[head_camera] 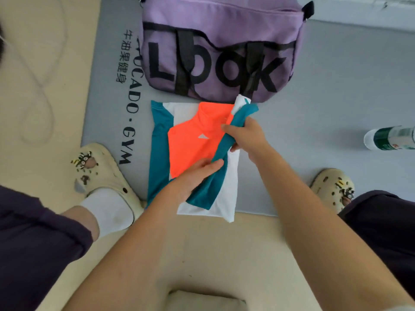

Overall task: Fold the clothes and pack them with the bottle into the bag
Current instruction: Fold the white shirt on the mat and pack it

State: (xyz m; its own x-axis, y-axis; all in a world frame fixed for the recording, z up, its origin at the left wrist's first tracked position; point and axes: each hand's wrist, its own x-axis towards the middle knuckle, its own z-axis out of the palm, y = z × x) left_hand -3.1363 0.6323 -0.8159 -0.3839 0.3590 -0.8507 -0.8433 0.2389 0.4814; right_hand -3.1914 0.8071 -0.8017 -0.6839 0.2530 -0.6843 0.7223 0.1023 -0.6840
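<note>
A teal, white and orange shirt [186, 144] lies partly folded on the grey mat [314, 122], just in front of the purple bag [222, 48]. My right hand [244, 134] grips a bunched teal sleeve lifted over the shirt's right side. My left hand [197, 173] pinches the lower part of the same teal fold, fingers resting on the orange panel. The bag stands with its zip closed, black handles hanging over its front. A clear bottle with a green label [390, 138] lies on its side at the mat's right edge.
My feet in cream clogs [101, 173] [332, 185] stand at the mat's near corners, either side of the shirt. Cream floor surrounds the mat. A thin white cable [45, 86] loops on the floor at the left.
</note>
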